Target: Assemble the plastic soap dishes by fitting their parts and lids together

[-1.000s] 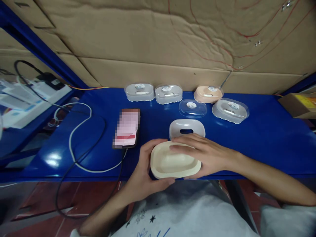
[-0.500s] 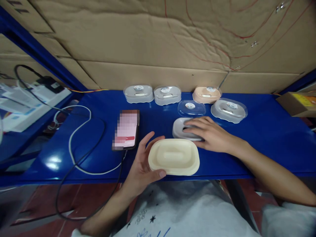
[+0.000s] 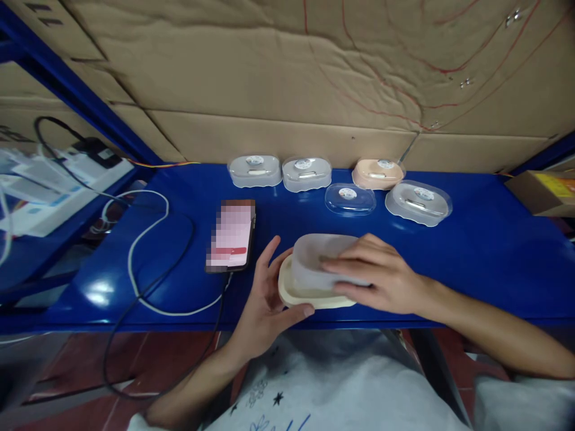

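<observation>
My left hand point(image 3: 272, 299) grips the left end of a cream oval soap dish point(image 3: 291, 299), thumb along the near rim and fingers round the far side. My right hand point(image 3: 381, 272) has hold of a frosted, translucent oval soap-dish tray point(image 3: 309, 257) by its right side, with some fingers reaching inside it. The tray is over the cream dish and covers most of it. Whether the two touch all round cannot be seen. Behind the hands, a clear oval lid point(image 3: 350, 203) with a round sticker lies flat on the blue table point(image 3: 287, 215).
Two greyish lidded soap dishes point(image 3: 255, 173) stand at the back, with a peach one point(image 3: 380, 175) and another greyish one point(image 3: 417, 203) to the right. A phone point(image 3: 231, 236) lies left of my hands, near a looping white cable point(image 3: 130, 257). A cardboard box point(image 3: 534, 191) sits far right.
My right hand has lifted the pale tray off the table and brought it toward me, over the cream dish. My left hand keeps its hold on the dish, moved slightly right.
</observation>
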The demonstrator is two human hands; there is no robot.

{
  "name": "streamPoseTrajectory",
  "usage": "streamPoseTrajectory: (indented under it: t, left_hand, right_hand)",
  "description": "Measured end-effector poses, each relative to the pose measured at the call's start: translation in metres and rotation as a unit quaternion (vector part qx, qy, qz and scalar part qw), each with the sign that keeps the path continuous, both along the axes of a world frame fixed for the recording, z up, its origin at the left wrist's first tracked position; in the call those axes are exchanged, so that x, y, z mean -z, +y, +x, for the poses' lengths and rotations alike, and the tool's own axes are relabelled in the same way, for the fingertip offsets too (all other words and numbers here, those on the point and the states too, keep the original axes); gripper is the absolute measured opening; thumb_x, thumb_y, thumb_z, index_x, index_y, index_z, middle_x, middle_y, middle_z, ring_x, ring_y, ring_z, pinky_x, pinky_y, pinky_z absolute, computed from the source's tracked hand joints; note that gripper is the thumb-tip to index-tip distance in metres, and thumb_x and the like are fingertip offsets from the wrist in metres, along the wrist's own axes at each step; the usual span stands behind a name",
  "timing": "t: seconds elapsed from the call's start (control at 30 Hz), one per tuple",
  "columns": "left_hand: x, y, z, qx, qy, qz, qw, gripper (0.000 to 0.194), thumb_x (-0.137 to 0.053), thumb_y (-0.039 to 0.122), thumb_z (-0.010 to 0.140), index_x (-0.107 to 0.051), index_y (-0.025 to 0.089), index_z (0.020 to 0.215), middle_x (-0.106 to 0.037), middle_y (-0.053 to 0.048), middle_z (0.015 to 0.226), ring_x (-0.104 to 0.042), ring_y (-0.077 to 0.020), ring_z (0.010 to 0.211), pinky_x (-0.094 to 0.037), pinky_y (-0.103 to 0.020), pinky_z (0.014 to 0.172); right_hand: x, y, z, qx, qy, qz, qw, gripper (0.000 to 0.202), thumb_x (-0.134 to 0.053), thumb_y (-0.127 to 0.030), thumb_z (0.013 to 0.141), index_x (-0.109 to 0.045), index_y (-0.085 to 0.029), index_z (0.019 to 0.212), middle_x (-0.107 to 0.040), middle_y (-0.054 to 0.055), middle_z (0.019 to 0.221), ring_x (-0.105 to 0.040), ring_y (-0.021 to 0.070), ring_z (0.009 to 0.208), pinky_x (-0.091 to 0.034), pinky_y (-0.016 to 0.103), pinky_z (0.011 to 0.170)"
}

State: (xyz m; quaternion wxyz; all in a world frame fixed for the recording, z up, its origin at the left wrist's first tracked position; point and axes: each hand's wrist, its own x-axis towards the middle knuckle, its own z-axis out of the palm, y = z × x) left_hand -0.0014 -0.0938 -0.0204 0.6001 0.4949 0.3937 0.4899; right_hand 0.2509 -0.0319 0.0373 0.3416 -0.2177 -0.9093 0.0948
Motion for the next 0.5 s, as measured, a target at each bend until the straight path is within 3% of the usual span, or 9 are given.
streamPoseTrajectory:
  t: [0.17, 0.33, 0.43, 0.5]
  left_hand:
    - [0.000, 0.000, -0.001, 0.022, -0.009, -0.009, 1.000, 0.121, -0.094, 0.035, 0.079, -0.012, 0.052, 0.166, -0.047, -0.012, 0.164, -0.061, -0.0385, 0.140, -0.062, -0.054, 0.105]
    - [0.002, 0.001, -0.003, 0.010, -0.022, 0.008, 1.000, 0.114, -0.090, 0.049, 0.082, -0.015, 0.049, 0.167, -0.040, -0.012, 0.170, -0.054, -0.0398, 0.147, -0.057, -0.057, 0.111]
    - [0.002, 0.002, -0.003, -0.019, -0.025, -0.010, 0.999, 0.097, -0.082, 0.050, 0.090, -0.021, 0.046, 0.166, -0.056, -0.011, 0.158, -0.060, -0.0353, 0.141, -0.053, -0.058, 0.115]
    - [0.001, 0.003, -0.002, -0.017, -0.032, -0.027, 0.999, 0.092, -0.080, 0.047, 0.092, -0.024, 0.045, 0.165, -0.065, -0.008, 0.145, -0.066, -0.0328, 0.133, -0.053, -0.058, 0.115]
  right_hand:
    - [0.010, -0.009, -0.008, -0.040, -0.038, 0.031, 0.998, 0.034, -0.066, -0.036, 0.105, -0.068, -0.023, 0.136, -0.081, 0.007, 0.115, -0.075, 0.0198, 0.106, -0.055, 0.038, 0.092]
    - [0.014, -0.006, -0.008, -0.064, -0.085, 0.032, 0.994, 0.035, -0.065, -0.038, 0.106, -0.069, -0.024, 0.137, -0.078, 0.008, 0.130, -0.071, 0.0210, 0.119, -0.053, 0.040, 0.103]
    - [0.016, -0.003, -0.008, -0.073, -0.101, 0.032, 0.992, 0.034, -0.064, -0.031, 0.106, -0.069, -0.019, 0.138, -0.076, 0.010, 0.134, -0.067, 0.0223, 0.128, -0.050, 0.041, 0.109]
    - [0.019, 0.003, -0.006, -0.098, -0.103, 0.021, 0.990, 0.040, -0.063, -0.036, 0.107, -0.065, -0.019, 0.143, -0.073, 0.011, 0.138, -0.063, 0.0234, 0.134, -0.047, 0.043, 0.114]
